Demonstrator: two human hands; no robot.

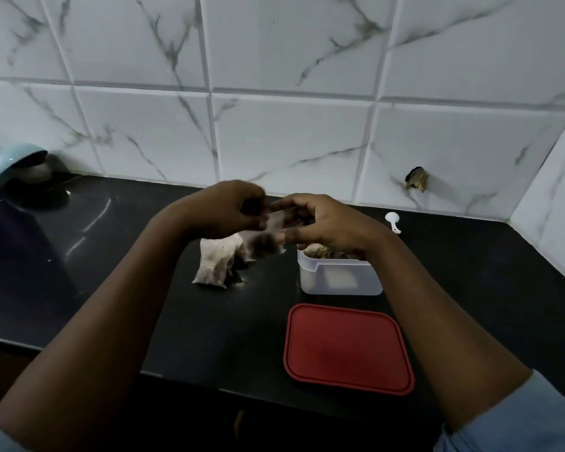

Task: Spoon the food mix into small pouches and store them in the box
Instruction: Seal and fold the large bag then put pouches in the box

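pinching pouch (268, 244) top with left hand (238, 207) | pinching opposite edge with right hand (322, 223) | probably light, limp, easily torn | best gripped along top edge, above filling

Both bare forearms are stretching in from 7 and 5 o'clock, angling toward each other at the middle of the view. The left hand (224, 208) is holding knuckles-up, its fingers curled and pinching the top of a small pouch (265, 244). The right hand (327, 223) is meeting it from 3 o'clock, its bent fingers pinching the same pouch. Pale sleeves (509, 419) are showing near the elbows.
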